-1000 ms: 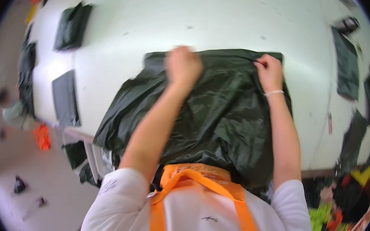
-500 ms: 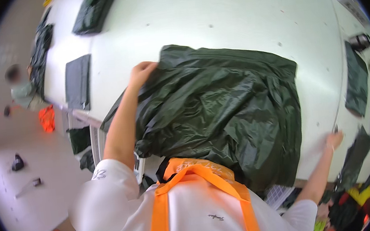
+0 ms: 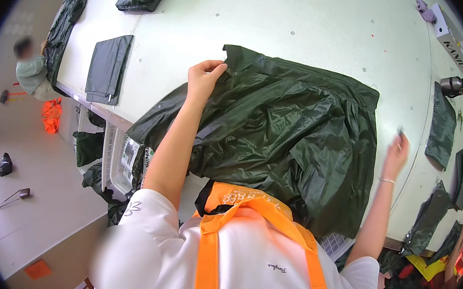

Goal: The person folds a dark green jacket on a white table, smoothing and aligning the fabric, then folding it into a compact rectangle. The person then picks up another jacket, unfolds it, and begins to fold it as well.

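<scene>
Two bare hands at a white table (image 3: 337, 26), with one dark green cloth (image 3: 274, 123) between them, spread across the tabletop and apparently draped over the near edge toward the orange apron (image 3: 206, 265). Left hand (image 3: 202, 82): thumb and forefinger pinched together on the upper left corner of the cloth. Right hand (image 3: 395, 156): slightly blurred, raised just beside the right border and clear of the cloth, fingers curled about a small dark object (image 3: 400, 131) of uncertain kind. Possible faults: loss of the corner, from so narrow a pinch on slick material; a slide toward the near edge, from the weight of any overhang; a skewed upper edge, from one-sided pull with the right corner unheld; a snag, in case of a sharp point on the small object. Materials: thin, glossy, coated-looking fabric, rumpled into crisp creases, with a flatter band along the upper edge; smooth, pale tabletop with scattered small marks; flat, grey folded rectangle (image 3: 110, 70) at upper left; rigid, slotted white crate (image 3: 109, 150) beside the table; rounded metallic vessel (image 3: 453, 86) at far right.
</scene>
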